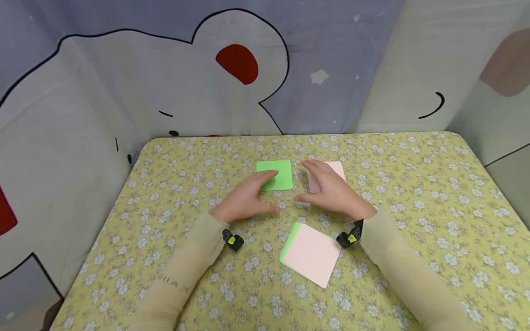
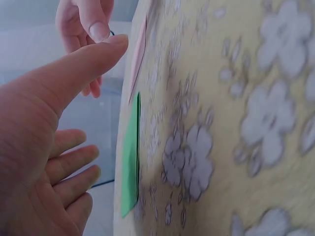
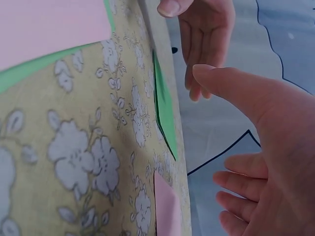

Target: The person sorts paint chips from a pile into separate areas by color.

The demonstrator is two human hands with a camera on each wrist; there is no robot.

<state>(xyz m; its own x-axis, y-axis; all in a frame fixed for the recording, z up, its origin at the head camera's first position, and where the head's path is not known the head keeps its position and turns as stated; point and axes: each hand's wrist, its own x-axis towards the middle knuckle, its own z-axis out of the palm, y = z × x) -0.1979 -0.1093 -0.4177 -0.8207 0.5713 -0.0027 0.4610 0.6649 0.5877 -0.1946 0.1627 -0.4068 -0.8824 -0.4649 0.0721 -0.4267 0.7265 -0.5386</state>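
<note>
Hovering in the head view above a yellow flowered tablecloth (image 1: 165, 257), two bare hands face each other, empty, fingers and thumbs spread apart. Use the green square (image 1: 283, 179), towards the table's far side, as the landmark. The left hand (image 1: 247, 195) overlaps its left side; the right hand (image 1: 329, 186) is to its right, partly hiding a pink square (image 1: 337, 170). Nearer the person than the green square, and slightly to its right, lies a turned pair (image 1: 312, 255): pink on top, a green strip showing beneath. The black right wrist camera (image 1: 349, 235) appears against the pair's corner; I cannot tell whether they touch. If the right hand sinks, that camera could nudge the pink layer askew.

From the left wrist, tipped sideways, the green square lies flat, the pink square beyond it. Dark lines along the green edge suggest layers, which a sideways knock might slide apart.

From the right wrist, the pink square is nearer than the green square. Fingers clear both; brushing too low could drag these thin pieces out of place.
</note>
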